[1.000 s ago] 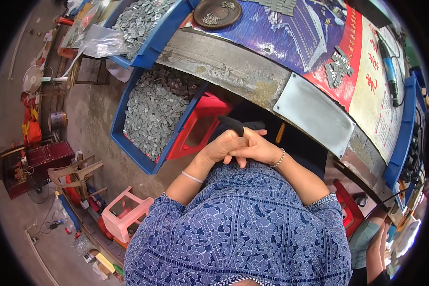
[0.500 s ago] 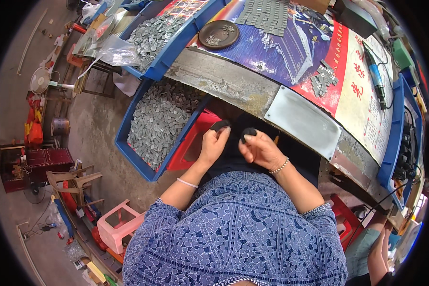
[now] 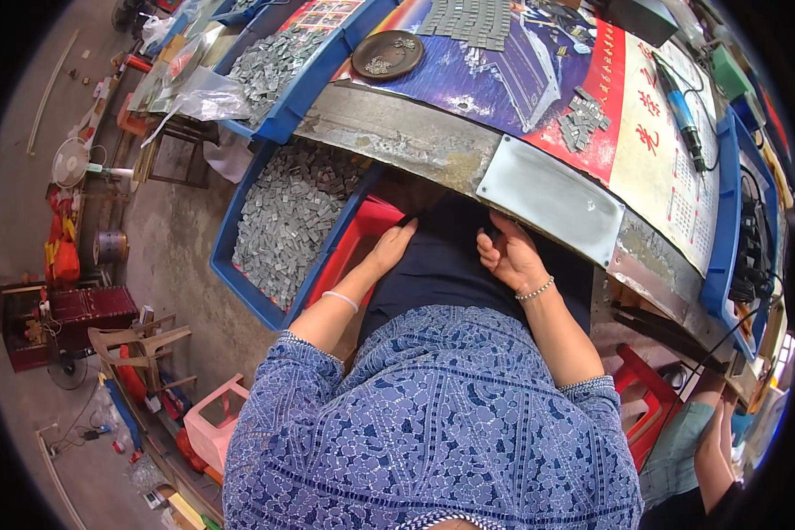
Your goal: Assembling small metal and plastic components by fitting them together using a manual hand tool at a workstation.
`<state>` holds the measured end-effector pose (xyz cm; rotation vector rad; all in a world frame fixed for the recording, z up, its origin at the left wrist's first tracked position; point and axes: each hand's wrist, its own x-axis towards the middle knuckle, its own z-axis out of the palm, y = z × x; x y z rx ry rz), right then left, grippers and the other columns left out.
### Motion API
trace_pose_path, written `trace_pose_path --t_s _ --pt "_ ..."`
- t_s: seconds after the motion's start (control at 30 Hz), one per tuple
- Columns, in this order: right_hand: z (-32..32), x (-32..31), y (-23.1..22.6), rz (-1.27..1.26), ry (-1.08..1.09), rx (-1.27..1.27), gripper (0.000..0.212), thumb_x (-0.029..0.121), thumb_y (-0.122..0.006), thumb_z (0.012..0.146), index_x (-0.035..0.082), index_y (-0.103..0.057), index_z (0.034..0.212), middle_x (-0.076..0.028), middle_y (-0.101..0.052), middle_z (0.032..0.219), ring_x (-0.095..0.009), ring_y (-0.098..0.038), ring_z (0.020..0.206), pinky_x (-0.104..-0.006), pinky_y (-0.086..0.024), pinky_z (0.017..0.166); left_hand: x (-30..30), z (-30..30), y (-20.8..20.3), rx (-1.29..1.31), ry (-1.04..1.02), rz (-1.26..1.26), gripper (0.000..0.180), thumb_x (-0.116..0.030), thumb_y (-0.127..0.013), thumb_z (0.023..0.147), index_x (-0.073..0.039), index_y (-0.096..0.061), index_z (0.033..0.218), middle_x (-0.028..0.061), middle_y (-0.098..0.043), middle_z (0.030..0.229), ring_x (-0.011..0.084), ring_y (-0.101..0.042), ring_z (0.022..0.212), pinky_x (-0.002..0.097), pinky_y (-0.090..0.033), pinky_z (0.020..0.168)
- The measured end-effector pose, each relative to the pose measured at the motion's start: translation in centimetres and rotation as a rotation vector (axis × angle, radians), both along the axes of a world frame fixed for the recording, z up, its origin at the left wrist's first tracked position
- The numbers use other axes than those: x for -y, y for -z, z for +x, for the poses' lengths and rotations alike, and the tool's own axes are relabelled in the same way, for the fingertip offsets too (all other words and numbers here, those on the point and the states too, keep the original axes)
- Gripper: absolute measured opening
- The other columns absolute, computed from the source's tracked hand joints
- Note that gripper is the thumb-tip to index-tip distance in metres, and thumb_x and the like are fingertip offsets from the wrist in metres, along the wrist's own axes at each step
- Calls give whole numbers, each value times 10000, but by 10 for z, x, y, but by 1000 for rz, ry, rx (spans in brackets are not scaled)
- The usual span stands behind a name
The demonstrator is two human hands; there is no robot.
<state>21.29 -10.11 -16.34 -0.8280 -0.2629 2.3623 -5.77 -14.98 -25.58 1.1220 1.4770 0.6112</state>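
Note:
My left hand (image 3: 391,247) lies at the left side of my dark-clad lap (image 3: 442,256), beside a red stool (image 3: 362,231). Its fingers look stretched out, with the tips partly hidden; I see nothing in it. My right hand (image 3: 512,254) is just below the workbench edge, under a pale metal plate (image 3: 552,199). Its fingers are loosely bent and apart, a black finger cover shows on it, and no held thing is visible. Left of my left hand stands a blue crate (image 3: 230,256) heaped with small grey metal pieces (image 3: 283,221).
On the bench are a brown dish (image 3: 387,55) of tiny parts, rows of grey pieces (image 3: 464,19), a loose cluster of them (image 3: 583,119) and a blue handheld power tool (image 3: 680,110). A second blue crate (image 3: 305,97) holds more pieces. Another person's leg (image 3: 711,450) is at lower right.
My hands have moved apart: the left lower against my lap's side, the right rightward to the bench edge. Before, they were close together with fingers pinched. The view has shifted slightly.

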Motion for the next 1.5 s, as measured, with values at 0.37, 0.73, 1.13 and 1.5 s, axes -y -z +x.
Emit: trace_pose_path --t_s 0.37,0.73,1.13,1.5 --pt "22 14 5 1306 -307 1696 277 244 -650 846 11 -572 972 -263 -614 855 -404 -626 831 -476 -527 694 42 11 -32 -224 19 210 531 -388 -387 1024 84 -577 871 189 -577 713 262 -581 714 379 -438 715" --pt "-1 9 32 1062 -683 1615 336 81 -554 802 -40 -479 1106 -295 -637 938 -444 -650 844 -508 -540 749 121 -1 -86 -433 -28 381 328 -82 -571 905 13 -545 1218 215 -586 1099 377 -594 1007 389 -473 868" --pt "7 33 16 1089 -183 1338 322 229 -704 832 -28 -523 762 -235 -609 786 -423 -598 763 -469 -471 647 163 16 -107 -326 36 489 258 21 -656 809 35 -624 1064 188 -623 1063 333 -629 963 357 -506 828" --pt "4 45 -36 1525 112 799 189 -27 -736 737 -9 -610 877 -137 -633 1073 -231 -650 834 -305 -532 739 25 62 -100 -262 326 375 306 -168 -598 856 -29 -628 1127 185 -636 1122 292 -566 1065 384 -449 903"
